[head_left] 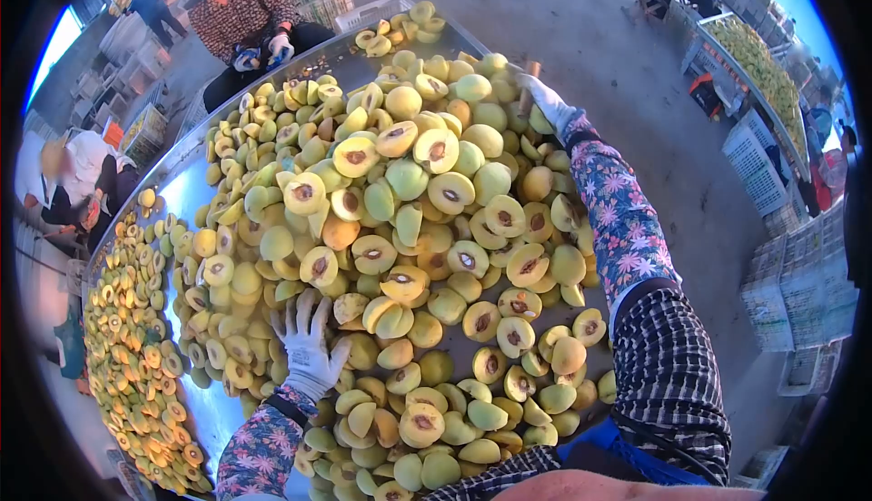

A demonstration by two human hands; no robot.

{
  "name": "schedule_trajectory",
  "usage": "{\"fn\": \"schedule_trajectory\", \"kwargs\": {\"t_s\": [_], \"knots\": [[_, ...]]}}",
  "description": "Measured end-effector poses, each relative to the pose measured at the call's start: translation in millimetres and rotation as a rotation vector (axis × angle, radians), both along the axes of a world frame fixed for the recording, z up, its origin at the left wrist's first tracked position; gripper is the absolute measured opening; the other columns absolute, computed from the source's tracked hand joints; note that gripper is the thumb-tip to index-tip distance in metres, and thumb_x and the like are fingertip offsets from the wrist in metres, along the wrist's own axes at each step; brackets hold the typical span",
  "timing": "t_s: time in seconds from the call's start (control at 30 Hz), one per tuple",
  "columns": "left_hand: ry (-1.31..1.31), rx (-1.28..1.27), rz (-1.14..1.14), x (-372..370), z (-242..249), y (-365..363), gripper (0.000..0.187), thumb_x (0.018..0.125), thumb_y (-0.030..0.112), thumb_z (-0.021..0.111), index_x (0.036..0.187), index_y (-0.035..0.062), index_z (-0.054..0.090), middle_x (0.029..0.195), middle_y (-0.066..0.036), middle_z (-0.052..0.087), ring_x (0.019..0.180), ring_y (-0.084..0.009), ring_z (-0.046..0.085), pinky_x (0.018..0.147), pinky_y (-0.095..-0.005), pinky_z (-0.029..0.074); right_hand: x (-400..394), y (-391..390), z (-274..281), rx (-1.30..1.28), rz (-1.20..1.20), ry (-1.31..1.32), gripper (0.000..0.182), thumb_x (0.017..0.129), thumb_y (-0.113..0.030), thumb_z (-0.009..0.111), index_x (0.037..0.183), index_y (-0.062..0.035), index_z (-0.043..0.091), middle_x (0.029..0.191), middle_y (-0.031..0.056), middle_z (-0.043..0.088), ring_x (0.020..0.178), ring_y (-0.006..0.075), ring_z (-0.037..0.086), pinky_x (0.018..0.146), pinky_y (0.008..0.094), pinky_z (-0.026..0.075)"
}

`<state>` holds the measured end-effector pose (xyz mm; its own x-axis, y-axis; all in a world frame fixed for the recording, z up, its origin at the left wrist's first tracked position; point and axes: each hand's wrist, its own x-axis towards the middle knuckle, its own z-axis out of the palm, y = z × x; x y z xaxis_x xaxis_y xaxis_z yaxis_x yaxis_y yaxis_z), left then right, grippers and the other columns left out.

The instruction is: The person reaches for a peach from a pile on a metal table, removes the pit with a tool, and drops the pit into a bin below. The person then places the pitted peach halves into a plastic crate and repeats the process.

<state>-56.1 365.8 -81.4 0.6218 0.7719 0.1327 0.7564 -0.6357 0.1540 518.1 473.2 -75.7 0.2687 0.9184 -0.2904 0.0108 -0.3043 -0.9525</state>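
Fingers (300, 315) of left hand (309, 347) spread wide, flat on peach halves (400, 228), nothing gripped | right hand (545, 101) reached to far edge of pile, grip cannot be told | halves heaped on metal table (186, 188) | pile best raked gently, palms flat, so cut faces are not bruised.

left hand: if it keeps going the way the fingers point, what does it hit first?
The left hand lies flat on the halved fruit pile, fingers pointing up-frame toward the far side of the table. Straight on, it probably meets first the cut half just beyond the fingertips; depth is unclear.
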Motion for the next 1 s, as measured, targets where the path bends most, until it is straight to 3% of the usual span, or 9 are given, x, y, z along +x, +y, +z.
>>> {"fn": "schedule_trajectory", "kwargs": {"t_s": [0.23,0.37,0.43,0.53,0.7,0.83,0.93,0.97,1.0], "knots": [[-0.003,0.028,-0.02,4.0,2.5,-1.6,0.072,0.072,0.04,0.062,0.134,0.0107,0.042,0.14,-0.016,0.036,0.126,-0.0418,0.033,0.107,-0.0607,0.013,-79.2,9.7,14.4,0.478,0.122,-0.068,0.044,0.094,-0.032,0.045,0.127,-0.0034,0.053,0.114,0.0096,0.061,0.094,0.0155,0.06,0.082,0.0294,0.049],[-0.033,0.049,-0.012,4.1,3.7,-2.3,0.073,0.072,0.04,0.062,0.135,0.0108,0.041,0.139,-0.016,0.038,0.126,-0.0405,0.034,0.107,-0.0602,0.014,-139.9,-0.6,23.0,0.379,0.177,0.103,0.037,0.096,-0.028,0.045,0.112,0.0008,0.06,0.107,0.0108,0.063,0.102,0.015,0.057,0.093,0.0291,0.042],[-0.05,0.063,-0.012,1.7,-1.1,-3.1,0.074,0.072,0.04,0.063,0.136,0.0106,0.04,0.138,-0.017,0.039,0.126,-0.0401,0.035,0.107,-0.0601,0.014,-163.5,2.9,6.0,0.569,0.384,-0.265,0.036,0.095,-0.028,0.047,0.115,0.0008,0.058,0.109,0.0098,0.062,0.106,0.0168,0.054,0.095,0.0304,0.041],[-0.075,0.103,-0.012,-3.1,-7.6,-0.1,0.08,0.072,0.043,0.064,0.139,0.0093,0.037,0.138,-0.017,0.04,0.127,-0.039,0.035,0.107,-0.0601,0.016,-220.6,-32.6,7.5,0.664,0.422,0.06,0.054,0.089,-0.028,0.057,0.134,-0.0034,0.04,0.124,0.0096,0.051,0.115,0.0203,0.047,0.099,0.0333,0.038],[-0.044,0.166,0.026,-17.5,-34.5,10.8,0.071,0.078,0.042,0.063,0.137,0.0096,0.039,0.137,-0.016,0.042,0.13,-0.0358,0.034,0.11,-0.0602,0.013,-255.5,-86.5,18.9,0.536,0.586,-0.464,0.065,0.09,-0.04,0.051,0.142,-0.0057,0.034,0.146,0.0166,0.031,0.134,0.0293,0.032,0.11,0.0366,0.027],[0.097,0.093,0.113,-19.0,-45.9,23.8,0.067,0.082,0.041,0.059,0.136,0.008,0.041,0.139,-0.014,0.041,0.132,-0.0366,0.033,0.11,-0.0596,0.015,-277.3,-114.2,2.6,0.439,0.585,-0.49,0.055,0.087,-0.05,0.052,0.124,-0.0091,0.056,0.118,0.0188,0.059,0.114,0.0325,0.055,0.1,0.0373,0.04],[0.068,-0.039,0.184,-17.4,-34.6,16.4,0.056,0.088,0.037,0.052,0.134,0.007,0.045,0.142,-0.015,0.041,0.134,-0.036,0.031,0.111,-0.0532,0.022,-282.1,-159.8,20.0,0.381,0.763,-0.189,0.04,0.092,-0.033,0.053,0.12,-0.0053,0.058,0.075,0.0048,0.065,0.072,0.0133,0.061,0.067,0.0319,0.049],[0.403,0.187,-0.175,-40.7,-60.9,47.4,0.055,0.088,0.04,0.052,0.134,0.0115,0.047,0.143,-0.015,0.04,0.135,-0.0358,0.03,0.11,-0.0506,0.025,-280.2,-153.7,4.4,0.546,0.781,-0.262,0.042,0.092,-0.034,0.052,0.124,-0.0058,0.057,0.078,0.0045,0.066,0.079,0.0138,0.062,0.074,0.0324,0.05],[0.119,-0.036,-0.047,-36.9,-52.8,40.0,0.053,0.087,0.04,0.052,0.134,0.0148,0.048,0.143,-0.014,0.04,0.135,-0.0347,0.03,0.11,-0.0493,0.025,-278.7,-181.6,36.9,0.455,0.809,-0.409,0.046,0.091,-0.036,0.052,0.126,-0.007,0.056,0.082,0.0038,0.068,0.085,0.0134,0.063,0.083,0.0322,0.048]]}}
